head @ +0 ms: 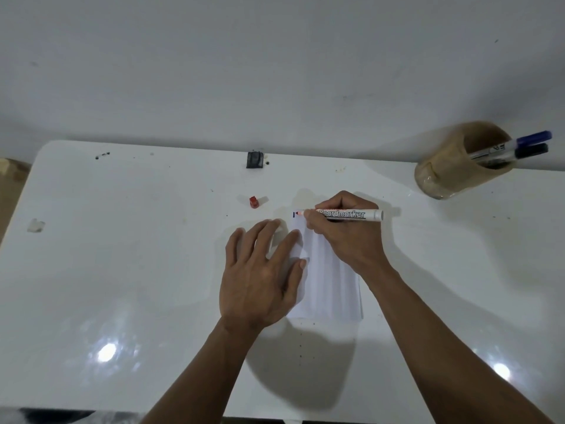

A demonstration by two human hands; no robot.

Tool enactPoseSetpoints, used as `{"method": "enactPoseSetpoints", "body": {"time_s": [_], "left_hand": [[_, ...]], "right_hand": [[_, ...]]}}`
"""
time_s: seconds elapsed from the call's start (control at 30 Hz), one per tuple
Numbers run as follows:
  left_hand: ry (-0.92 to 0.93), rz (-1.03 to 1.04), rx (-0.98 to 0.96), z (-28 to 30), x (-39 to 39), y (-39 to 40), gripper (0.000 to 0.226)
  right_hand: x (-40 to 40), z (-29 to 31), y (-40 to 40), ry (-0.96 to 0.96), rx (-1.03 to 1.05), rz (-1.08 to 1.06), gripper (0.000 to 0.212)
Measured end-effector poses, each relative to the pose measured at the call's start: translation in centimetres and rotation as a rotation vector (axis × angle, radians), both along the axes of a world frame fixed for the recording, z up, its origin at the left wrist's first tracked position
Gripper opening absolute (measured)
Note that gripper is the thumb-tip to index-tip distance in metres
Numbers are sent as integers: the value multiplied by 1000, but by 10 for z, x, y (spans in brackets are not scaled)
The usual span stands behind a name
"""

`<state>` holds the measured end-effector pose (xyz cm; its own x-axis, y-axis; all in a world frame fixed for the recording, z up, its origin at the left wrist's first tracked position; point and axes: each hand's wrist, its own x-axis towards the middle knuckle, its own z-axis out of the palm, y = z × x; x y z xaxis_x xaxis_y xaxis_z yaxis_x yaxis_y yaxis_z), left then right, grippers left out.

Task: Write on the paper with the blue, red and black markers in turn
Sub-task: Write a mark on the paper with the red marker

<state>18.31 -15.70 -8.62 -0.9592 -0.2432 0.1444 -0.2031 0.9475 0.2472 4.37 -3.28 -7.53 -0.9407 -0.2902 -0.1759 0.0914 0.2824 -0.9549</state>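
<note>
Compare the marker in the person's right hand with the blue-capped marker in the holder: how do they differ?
The held marker is uncapped, its tip at the paper; the blue-capped marker is capped. The held one lies nearly level in the right hand; the blue-capped one leans in the holder. Both have white barrels.

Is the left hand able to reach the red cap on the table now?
Probably yes. The left hand lies flat on the paper, holding nothing, and the red cap stands just beyond its fingers with only bare table between.
</note>
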Motion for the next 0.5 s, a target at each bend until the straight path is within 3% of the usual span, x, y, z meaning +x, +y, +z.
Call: {"method": "enactPoseSetpoints", "body": {"time_s": [0.5], "left_hand": [[21, 3, 4, -3, 0, 0, 46]], "right_hand": [[0, 3, 2, -8, 49, 46, 17]]}}
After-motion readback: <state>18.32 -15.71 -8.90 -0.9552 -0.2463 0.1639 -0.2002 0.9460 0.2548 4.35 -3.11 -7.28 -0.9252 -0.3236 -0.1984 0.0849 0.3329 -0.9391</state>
